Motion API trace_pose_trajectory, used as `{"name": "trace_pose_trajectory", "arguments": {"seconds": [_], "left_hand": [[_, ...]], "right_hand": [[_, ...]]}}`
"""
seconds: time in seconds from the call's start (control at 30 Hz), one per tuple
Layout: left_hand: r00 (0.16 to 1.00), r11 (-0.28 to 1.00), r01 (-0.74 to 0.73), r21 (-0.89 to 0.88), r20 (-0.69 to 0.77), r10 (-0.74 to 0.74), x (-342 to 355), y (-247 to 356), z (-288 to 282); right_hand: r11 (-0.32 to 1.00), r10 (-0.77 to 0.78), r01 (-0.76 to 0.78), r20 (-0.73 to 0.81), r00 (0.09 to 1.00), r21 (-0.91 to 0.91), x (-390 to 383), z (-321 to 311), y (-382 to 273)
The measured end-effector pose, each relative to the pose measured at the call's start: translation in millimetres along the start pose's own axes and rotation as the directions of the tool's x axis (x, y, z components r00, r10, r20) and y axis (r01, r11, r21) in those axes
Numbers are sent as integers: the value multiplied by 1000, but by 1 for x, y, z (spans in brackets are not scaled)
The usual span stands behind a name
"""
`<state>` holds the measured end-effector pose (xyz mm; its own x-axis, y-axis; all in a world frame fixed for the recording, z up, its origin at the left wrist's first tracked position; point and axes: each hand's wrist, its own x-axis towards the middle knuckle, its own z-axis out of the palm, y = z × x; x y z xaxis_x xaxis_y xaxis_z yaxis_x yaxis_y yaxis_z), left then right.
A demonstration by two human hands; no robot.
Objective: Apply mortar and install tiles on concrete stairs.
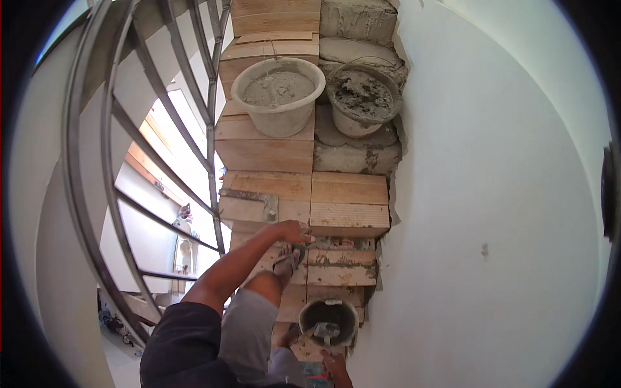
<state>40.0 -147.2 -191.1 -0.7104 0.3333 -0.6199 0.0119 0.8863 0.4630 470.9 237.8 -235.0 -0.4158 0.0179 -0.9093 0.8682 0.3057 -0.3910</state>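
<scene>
My left hand [294, 232] reaches across to a tiled step edge, its fingers stretched out to the right and nothing seen in them. Just beyond it lies a mortar-smeared metal try square [252, 196] on the wood-look tile of a step. Low in the picture, my right hand [335, 367] is closed round the handle of a trowel [327, 330]. The trowel's blade is inside a dark bucket [350, 316] with grey residue on its walls. Between my hands, a mortar-stained tread [341, 267] is at the right side of the stairs.
Higher up the stairs stand a large white tub [278, 123] of grey mortar and a smaller bucket [352, 123] of darker mix. Bare concrete steps [356, 157] run along the right. A metal railing [162, 158] borders the left, a white wall [479, 194] the right.
</scene>
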Motion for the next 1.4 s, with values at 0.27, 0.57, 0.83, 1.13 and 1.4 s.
{"name": "trace_pose_trajectory", "arguments": {"seconds": [0.27, 0.57, 0.83, 1.13, 1.4], "left_hand": [[835, 630, -423, -651, -550, -9, -188, 130, -33], [749, 841, -134, -525, -609, -261, -139, 161, 32], [666, 803, -251, -540, -699, -261, -161, 169, 7], [643, 686, -327, -650, -685, -342, -171, 144, -19], [664, 761, -319, -565, -706, -246, -163, 143, -15]], "right_hand": [[923, -116, 69, -103, 988, -378, 37, -30, 12], [642, -685, 552, -76, 724, -531, 59, 21, -230], [349, -918, 866, 54, 393, -357, 170, 74, -290], [206, -960, 939, 130, 248, -274, 243, 170, -216], [-1, -609, 582, 462, 645, -813, 189, 63, -78]]}}
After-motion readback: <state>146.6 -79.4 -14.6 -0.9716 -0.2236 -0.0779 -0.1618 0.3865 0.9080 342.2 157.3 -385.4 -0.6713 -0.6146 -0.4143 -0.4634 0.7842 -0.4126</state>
